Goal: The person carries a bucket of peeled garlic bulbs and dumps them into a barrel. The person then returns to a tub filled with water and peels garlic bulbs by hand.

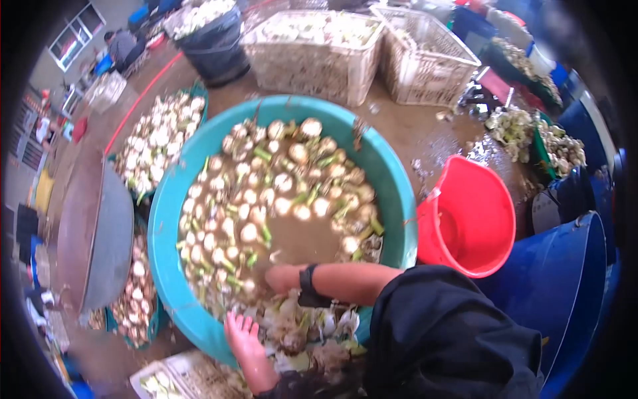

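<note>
Clock positions taken from the centre of the tub, unless otherwise noted. Nine o'clock: large round metal pan (pixel 109 233), tilted on edge. Ten o'clock: basket of pale bulbs (pixel 159 139), standing just beside the tub. Between six and seven o'clock: left hand (pixel 246 339), raised at the near rim, wrist low, fingers pointing toward twelve, slightly spread; peelings (pixel 292 322) just beside it at three o'clock from the hand, floating bulbs (pixel 248 232) at twelve. Centre lot: round teal tub (pixel 164 233) of brown water, bulbs with short green stalks crowded from eight o'clock round through twelve to three, a patch of open water in the middle, peelings heaped toward six. Just below centre: right hand (pixel 282 278), dipped into the water, its forearm laid almost level from four o'clock, dark band (pixel 308 286) at the wrist, dark sleeve (pixel 452 332) pushed up to about the elbow. Fingers submerged; state of the grip cannot be told. Nearest bulbs to it at nine to eleven o'clock, close by; open water at one. Three o'clock: red pail (pixel 488 219), beside the rim. Four o'clock: large blue barrel (pixel 565 299), beyond the pail.
</note>
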Tool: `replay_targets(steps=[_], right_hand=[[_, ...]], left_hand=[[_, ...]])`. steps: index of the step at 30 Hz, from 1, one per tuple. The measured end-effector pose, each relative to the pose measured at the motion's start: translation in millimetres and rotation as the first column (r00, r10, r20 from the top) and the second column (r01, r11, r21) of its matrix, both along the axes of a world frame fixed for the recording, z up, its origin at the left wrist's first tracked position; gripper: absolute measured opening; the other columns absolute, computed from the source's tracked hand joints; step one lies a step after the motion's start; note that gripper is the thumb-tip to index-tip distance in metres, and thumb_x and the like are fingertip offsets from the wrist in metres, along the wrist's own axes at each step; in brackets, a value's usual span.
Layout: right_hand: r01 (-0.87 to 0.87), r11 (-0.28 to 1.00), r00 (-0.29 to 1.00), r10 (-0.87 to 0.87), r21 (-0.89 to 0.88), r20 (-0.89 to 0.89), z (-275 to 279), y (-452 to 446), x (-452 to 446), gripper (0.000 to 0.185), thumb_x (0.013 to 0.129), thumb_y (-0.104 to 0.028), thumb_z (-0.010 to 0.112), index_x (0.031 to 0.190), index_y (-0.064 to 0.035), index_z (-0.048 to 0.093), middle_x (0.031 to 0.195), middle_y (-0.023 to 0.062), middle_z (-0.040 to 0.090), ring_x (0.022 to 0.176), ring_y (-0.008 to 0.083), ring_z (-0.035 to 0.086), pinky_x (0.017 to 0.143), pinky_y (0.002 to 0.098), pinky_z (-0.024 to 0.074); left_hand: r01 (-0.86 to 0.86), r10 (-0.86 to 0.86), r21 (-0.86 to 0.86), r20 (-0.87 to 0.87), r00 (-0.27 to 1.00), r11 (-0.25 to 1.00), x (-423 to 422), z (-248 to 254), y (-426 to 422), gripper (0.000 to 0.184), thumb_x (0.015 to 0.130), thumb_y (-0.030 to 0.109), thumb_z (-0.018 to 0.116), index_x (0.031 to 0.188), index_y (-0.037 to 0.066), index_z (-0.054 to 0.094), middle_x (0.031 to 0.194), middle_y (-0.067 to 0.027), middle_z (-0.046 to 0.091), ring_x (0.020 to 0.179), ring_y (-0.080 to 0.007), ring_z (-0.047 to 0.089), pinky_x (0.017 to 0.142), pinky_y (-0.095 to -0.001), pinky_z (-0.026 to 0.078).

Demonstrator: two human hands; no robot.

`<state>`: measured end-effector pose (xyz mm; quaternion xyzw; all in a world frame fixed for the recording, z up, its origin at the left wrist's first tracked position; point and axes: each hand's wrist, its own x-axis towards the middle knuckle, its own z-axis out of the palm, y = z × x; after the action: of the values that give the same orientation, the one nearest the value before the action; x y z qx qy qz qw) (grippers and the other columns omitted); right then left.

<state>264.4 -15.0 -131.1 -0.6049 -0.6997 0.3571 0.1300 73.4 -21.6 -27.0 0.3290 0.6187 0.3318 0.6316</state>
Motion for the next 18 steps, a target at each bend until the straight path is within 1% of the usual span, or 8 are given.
replay_targets(steps=[2, 7, 10, 11, 12, 14, 16, 18], right_hand=[[0.211, 0.977, 0.976, -0.211, 0.008, 0.048, 7.0, -25.8, 6.4, 0.016, 0.066, -0.013, 0.058, 0.073, -0.0019, 0.066, 0.077, 0.0176, 0.063, 0.073, 0.0319, 0.062, 0.062, 0.041, 0.0495], [0.247, 0.969, 0.964, -0.244, -0.013, 0.106, 51.2, -40.8, 19.2, 0.014, 0.071, -0.015, 0.056, 0.075, -0.0045, 0.064, 0.07, 0.0154, 0.062, 0.071, 0.0324, 0.062, 0.061, 0.0402, 0.0499], [0.232, 0.96, 0.97, -0.216, 0.159, -0.112, 93.2, -40.5, 8.7, 0.012, 0.07, -0.018, 0.056, 0.073, -0.0085, 0.063, 0.068, 0.0151, 0.06, 0.066, 0.0339, 0.06, 0.058, 0.0428, 0.0478], [0.204, 0.951, 0.971, -0.167, 0.232, -0.169, 108.5, -44.1, 3.5, 0.012, 0.07, -0.02, 0.056, 0.072, -0.0096, 0.062, 0.066, 0.0148, 0.059, 0.065, 0.0347, 0.059, 0.057, 0.0442, 0.0466], [0.181, 0.935, 0.968, -0.115, 0.304, -0.221, 122.9, -49.4, -1.2, 0.012, 0.07, -0.022, 0.056, 0.07, -0.0107, 0.061, 0.065, 0.0145, 0.058, 0.063, 0.0354, 0.058, 0.056, 0.0455, 0.0454], [0.169, 0.934, 0.969, -0.101, 0.314, -0.224, 133.3, -55.6, -8.4, 0.013, 0.07, -0.021, 0.055, 0.07, -0.0085, 0.06, 0.063, 0.0145, 0.058, 0.06, 0.0347, 0.058, 0.053, 0.0446, 0.0454], [0.025, 0.949, 0.999, -0.014, 0.315, -0.037, 132.6, -55.8, -15.0, 0.016, 0.072, -0.02, 0.053, 0.067, -0.0064, 0.059, 0.059, 0.0145, 0.057, 0.055, 0.034, 0.057, 0.049, 0.0432, 0.0448], [0.038, 0.927, 0.998, -0.015, 0.374, -0.063, 135.9, -60.7, -17.9, 0.017, 0.072, -0.018, 0.052, 0.063, -0.0048, 0.057, 0.056, 0.0146, 0.055, 0.053, 0.0333, 0.056, 0.045, 0.0421, 0.0438]], left_hand=[[0.058, -0.058, 0.001, 0.019, 0.998, 0.998, 2.1, 0.0, 3.1, 0.062, 0.082, 0.046, 0.051, 0.125, 0.006, 0.035, 0.124, -0.0168, 0.039, 0.101, -0.0255, 0.044, 0.081, -0.0351, 0.038], [0.154, -0.151, 0.036, -0.088, 0.985, 0.987, 23.9, 5.9, 3.6, 0.062, 0.082, 0.049, 0.05, 0.126, 0.006, 0.036, 0.122, -0.0166, 0.039, 0.098, -0.0243, 0.045, 0.078, -0.0324, 0.038], [0.213, -0.22, -0.054, -0.238, 0.946, 0.976, 36.2, 21.5, 0.7, 0.056, 0.085, 0.056, 0.041, 0.115, 0.009, 0.042, 0.095, -0.0089, 0.051, 0.074, -0.0176, 0.051, 0.06, -0.0279, 0.042], [0.233, -0.239, -0.069, -0.096, 0.966, 0.97, 41.5, 29.8, -0.8, 0.054, 0.087, 0.057, 0.035, 0.107, 0.009, 0.048, 0.075, -0.004, 0.051, 0.055, -0.012, 0.047, 0.047, -0.0232, 0.037], [0.233, -0.239, -0.067, -0.097, 0.966, 0.97, 39.3, 31.3, 0.1, 0.054, 0.087, 0.057, 0.035, 0.107, 0.009, 0.048, 0.075, -0.004, 0.051, 0.055, -0.012, 0.047, 0.047, -0.0232, 0.037], [0.32, -0.287, 0.092, -0.263, 0.921, 0.943, 34.7, 34.2, 1.8, 0.048, 0.09, 0.051, 0.033, 0.101, 0.009, 0.053, 0.064, 0.0, 0.049, 0.048, -0.0082, 0.043, 0.042, -0.0214, 0.032], [0.34, -0.27, 0.169, -0.337, 0.902, 0.925, 37.8, 38.8, -4.4, 0.039, 0.092, 0.039, 0.038, 0.096, 0.005, 0.056, 0.062, 0.0021, 0.047, 0.052, -0.0052, 0.041, 0.044, -0.0204, 0.03], [0.421, -0.269, 0.468, -0.357, 0.894, 0.777, 36.8, 32.0, -7.2, 0.028, 0.091, 0.026, 0.046, 0.091, 0.0, 0.056, 0.064, 0.0034, 0.046, 0.055, -0.0034, 0.037, 0.047, -0.0196, 0.029]])
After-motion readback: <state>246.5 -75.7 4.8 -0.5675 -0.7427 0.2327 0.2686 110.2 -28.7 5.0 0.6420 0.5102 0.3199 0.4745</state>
